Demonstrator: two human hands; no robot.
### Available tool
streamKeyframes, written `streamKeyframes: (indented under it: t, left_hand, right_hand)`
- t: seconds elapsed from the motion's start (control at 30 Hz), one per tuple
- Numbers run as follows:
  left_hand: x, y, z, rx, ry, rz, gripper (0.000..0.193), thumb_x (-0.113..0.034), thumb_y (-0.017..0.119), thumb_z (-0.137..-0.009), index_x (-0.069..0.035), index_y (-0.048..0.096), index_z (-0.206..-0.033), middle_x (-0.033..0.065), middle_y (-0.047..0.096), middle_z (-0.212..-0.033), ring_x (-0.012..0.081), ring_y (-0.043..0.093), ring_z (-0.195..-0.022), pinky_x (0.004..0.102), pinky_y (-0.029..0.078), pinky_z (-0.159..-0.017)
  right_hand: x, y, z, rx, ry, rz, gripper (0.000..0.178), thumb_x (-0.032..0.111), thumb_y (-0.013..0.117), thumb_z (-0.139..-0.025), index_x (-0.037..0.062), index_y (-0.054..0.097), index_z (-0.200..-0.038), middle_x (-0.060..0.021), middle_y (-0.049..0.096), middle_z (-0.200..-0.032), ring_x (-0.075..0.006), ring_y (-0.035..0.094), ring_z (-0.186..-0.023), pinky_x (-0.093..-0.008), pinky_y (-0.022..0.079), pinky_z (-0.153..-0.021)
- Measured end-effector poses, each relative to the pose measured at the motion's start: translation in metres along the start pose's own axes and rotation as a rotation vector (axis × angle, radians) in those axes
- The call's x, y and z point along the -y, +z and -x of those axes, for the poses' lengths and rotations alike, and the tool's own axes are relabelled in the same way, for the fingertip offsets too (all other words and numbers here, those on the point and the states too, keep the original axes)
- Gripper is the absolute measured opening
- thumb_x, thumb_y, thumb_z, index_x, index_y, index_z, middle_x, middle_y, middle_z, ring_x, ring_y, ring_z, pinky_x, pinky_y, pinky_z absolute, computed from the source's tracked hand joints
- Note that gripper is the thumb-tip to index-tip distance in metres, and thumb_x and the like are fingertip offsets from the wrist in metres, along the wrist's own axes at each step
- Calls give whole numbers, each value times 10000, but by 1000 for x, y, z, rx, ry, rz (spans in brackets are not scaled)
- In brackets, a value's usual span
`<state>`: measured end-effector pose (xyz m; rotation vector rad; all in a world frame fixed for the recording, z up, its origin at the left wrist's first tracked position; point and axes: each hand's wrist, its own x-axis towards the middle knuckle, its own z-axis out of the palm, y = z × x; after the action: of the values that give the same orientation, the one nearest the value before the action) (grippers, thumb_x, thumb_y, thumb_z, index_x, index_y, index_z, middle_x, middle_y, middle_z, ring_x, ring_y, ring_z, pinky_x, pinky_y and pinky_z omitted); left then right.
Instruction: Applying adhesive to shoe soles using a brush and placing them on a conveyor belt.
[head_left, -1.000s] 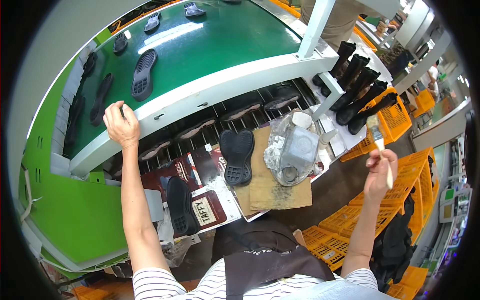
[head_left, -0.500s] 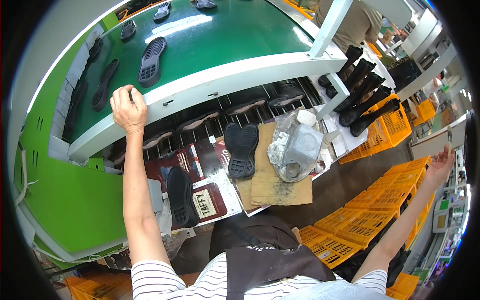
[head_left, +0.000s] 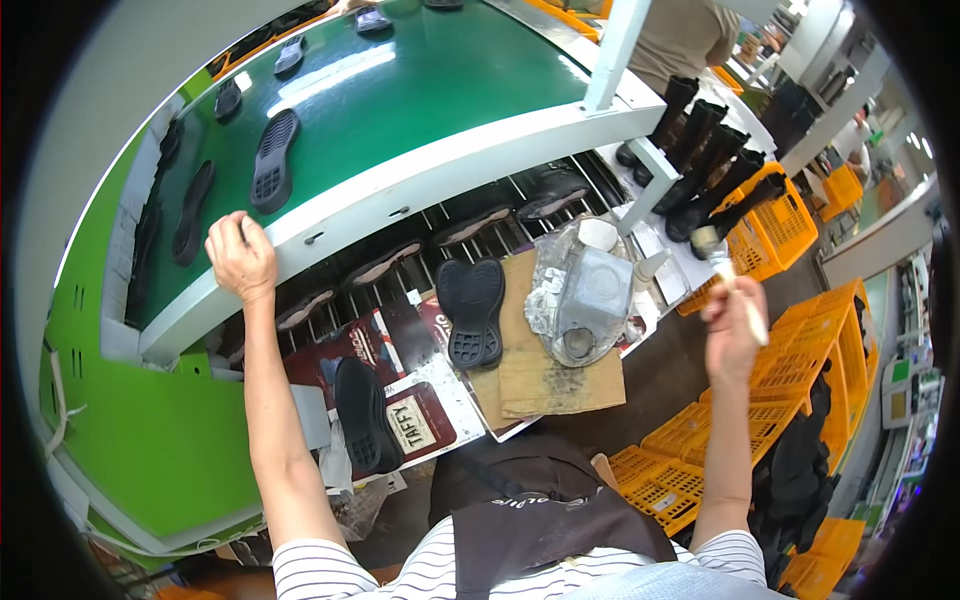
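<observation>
My left hand [head_left: 242, 258], fingers curled, grips the white rail [head_left: 440, 172] along the green conveyor belt [head_left: 400, 110]. My right hand [head_left: 735, 325] is raised at the right, closed round the pale handle of a brush [head_left: 722, 266] whose bristles point up and away. Just beyond my left hand a grey-black shoe sole [head_left: 272, 165] lies on the belt. Below the rail, a pair of black soles [head_left: 470, 312] rests side by side on brown cardboard [head_left: 565, 390]. Another black sole [head_left: 366, 415] lies nearer me. Beside the pair sits a cloudy plastic container [head_left: 597, 292] in clear wrapping.
Black boots [head_left: 700, 170] stand at the far right. Orange crates [head_left: 790, 365] are stacked along my right. Shoe uppers [head_left: 475, 228] sit on a rack under the rail. A green machine panel [head_left: 150, 430] fills the left. Someone in a brown shirt [head_left: 675, 40] is farther back.
My right hand has swung inward from the far right, bringing the brush into plain view. My left hand stays at the rail. The view has shifted slightly, and belt soles appear lower and farther left.
</observation>
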<state>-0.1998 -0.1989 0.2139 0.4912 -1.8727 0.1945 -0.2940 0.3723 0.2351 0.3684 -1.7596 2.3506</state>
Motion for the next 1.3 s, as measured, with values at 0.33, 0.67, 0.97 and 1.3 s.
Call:
streamKeyframes:
  t: [0.33, 0.67, 0.97, 1.3]
  left_hand:
    - [-4, -3, 2, 47, -38, -4, 116, -132, 545, -828, -58, 626, -866, 98, 610, -914, 305, 565, -872, 398, 455, -758]
    - [14, -19, 2, 99, 15, -44, 181, -156, 505, -905, -33, 621, -969, 128, 607, -950, 323, 555, -911, 408, 428, -817]
    - [5, 8, 6, 81, 61, -37, 224, -188, 453, -901, -5, 552, -817, 153, 512, -793, 358, 497, -768, 447, 397, -704]
    - [15, 11, 10, 263, -72, -178, 359, -280, 377, -937, -17, 587, -814, 127, 567, -843, 347, 523, -810, 456, 408, -725]
  right_hand:
    - [-53, 79, 81, 331, 264, -94, 109, 114, 555, -904, 10, 522, -914, -68, 608, -813, -105, 564, -704, -241, 481, -654]
    - [-71, 107, 117, 465, 488, -214, 163, 165, 581, -908, 34, 601, -1002, -12, 613, -809, -68, 567, -750, -217, 454, -668]
    - [-65, 93, 130, 402, 393, -265, 193, 200, 585, -912, 37, 607, -1014, 0, 598, -801, -50, 539, -713, -208, 437, -612]
    - [-52, 48, 167, 338, 389, -386, 188, 194, 587, -918, 30, 584, -1011, -3, 589, -827, -66, 540, -744, -228, 452, -659]
